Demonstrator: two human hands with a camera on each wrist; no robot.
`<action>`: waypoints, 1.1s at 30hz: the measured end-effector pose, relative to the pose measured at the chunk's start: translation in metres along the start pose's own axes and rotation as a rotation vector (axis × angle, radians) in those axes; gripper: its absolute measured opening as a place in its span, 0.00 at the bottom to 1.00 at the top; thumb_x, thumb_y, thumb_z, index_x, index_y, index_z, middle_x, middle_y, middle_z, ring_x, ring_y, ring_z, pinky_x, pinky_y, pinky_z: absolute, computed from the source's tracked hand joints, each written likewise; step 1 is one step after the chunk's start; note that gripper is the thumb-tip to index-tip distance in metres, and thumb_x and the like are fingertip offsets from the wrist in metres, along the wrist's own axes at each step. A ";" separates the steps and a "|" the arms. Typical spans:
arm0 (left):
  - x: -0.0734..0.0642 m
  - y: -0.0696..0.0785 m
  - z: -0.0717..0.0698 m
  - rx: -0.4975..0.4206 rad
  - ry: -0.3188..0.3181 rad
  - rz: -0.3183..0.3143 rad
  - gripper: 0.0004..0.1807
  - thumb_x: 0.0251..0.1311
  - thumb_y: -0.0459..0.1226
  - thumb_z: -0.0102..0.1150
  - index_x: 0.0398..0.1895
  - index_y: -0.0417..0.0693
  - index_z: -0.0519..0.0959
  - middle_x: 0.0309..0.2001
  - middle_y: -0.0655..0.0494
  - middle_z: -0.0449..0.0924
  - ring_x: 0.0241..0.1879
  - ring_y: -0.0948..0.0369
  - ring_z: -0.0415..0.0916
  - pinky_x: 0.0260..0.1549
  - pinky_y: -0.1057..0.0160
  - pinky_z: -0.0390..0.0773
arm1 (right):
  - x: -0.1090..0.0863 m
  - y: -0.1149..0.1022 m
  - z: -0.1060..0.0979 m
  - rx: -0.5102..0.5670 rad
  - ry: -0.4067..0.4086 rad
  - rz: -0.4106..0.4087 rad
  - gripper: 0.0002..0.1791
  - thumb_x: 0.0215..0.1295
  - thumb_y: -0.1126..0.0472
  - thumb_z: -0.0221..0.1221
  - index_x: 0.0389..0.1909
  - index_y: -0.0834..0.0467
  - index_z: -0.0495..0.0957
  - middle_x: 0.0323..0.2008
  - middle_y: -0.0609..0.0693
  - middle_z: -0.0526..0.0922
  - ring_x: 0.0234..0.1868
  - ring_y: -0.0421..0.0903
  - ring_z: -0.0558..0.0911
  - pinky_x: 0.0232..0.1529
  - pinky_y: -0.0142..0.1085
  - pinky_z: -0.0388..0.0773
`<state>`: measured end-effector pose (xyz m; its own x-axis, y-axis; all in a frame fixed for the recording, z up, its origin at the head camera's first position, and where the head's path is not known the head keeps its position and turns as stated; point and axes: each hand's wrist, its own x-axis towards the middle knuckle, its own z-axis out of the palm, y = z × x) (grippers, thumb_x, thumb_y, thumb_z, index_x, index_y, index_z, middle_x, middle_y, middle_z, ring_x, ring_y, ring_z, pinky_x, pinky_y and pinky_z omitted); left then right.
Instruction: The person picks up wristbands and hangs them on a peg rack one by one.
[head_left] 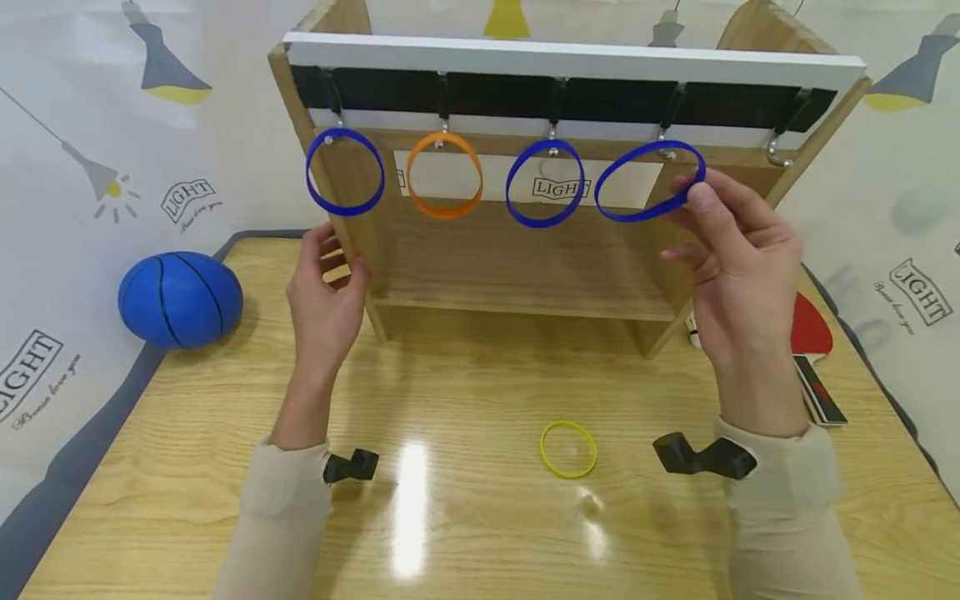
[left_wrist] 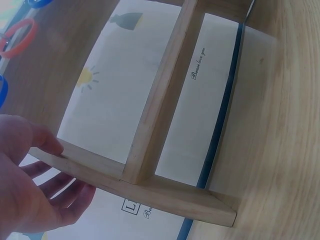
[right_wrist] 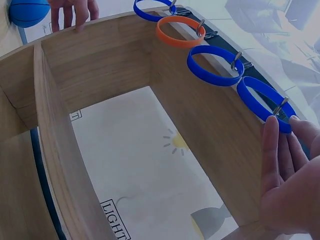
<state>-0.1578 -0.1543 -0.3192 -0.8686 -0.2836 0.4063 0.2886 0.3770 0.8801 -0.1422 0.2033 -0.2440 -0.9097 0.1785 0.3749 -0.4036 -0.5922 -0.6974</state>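
Between thumb and fingers, my right hand [head_left: 750,275] pinches the right edge of a blue wristband [head_left: 633,219]. That band is stretched into an oval and loops around the fourth hook from the left; the right wrist view shows the hook tip inside the band [right_wrist: 252,106]. My left hand [head_left: 326,308] grips the left side panel of the wooden rack [head_left: 525,308], thumb inside and fingers outside in the left wrist view. From the other hooks hang a blue wristband [head_left: 347,213], an orange wristband [head_left: 446,214] and another blue wristband [head_left: 545,223].
The rightmost hook [head_left: 780,158] bears no band. A yellow band [head_left: 542,450] lies on the table in front of the rack. Left of the rack is a blue ball [head_left: 180,300]; at right lie a red paddle [head_left: 813,329] and a dark flat box [head_left: 821,392].
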 end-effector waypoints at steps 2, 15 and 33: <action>0.000 0.001 0.000 -0.001 0.001 -0.004 0.24 0.65 0.33 0.56 0.64 0.47 0.70 0.57 0.50 0.76 0.51 0.55 0.76 0.45 0.56 0.80 | 0.000 0.002 -0.002 -0.006 0.009 0.003 0.20 0.61 0.75 0.62 0.54 0.78 0.74 0.48 0.68 0.80 0.41 0.57 0.84 0.27 0.38 0.83; 0.002 -0.009 0.001 -0.008 0.005 0.008 0.23 0.65 0.35 0.56 0.63 0.52 0.71 0.56 0.54 0.76 0.50 0.59 0.76 0.46 0.56 0.80 | -0.006 0.007 -0.020 -0.150 0.049 0.074 0.23 0.60 0.68 0.66 0.54 0.75 0.76 0.48 0.64 0.81 0.46 0.57 0.82 0.28 0.35 0.83; 0.002 -0.008 0.000 -0.003 0.003 0.004 0.23 0.64 0.35 0.56 0.63 0.53 0.72 0.56 0.56 0.76 0.50 0.59 0.76 0.44 0.60 0.80 | -0.036 0.024 -0.074 -1.241 -0.647 0.361 0.12 0.67 0.56 0.63 0.47 0.56 0.83 0.38 0.49 0.85 0.37 0.44 0.83 0.34 0.38 0.82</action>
<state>-0.1614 -0.1582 -0.3260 -0.8666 -0.2845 0.4100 0.2929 0.3752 0.8794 -0.1264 0.2407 -0.3199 -0.9113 -0.4099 0.0384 -0.2946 0.5839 -0.7565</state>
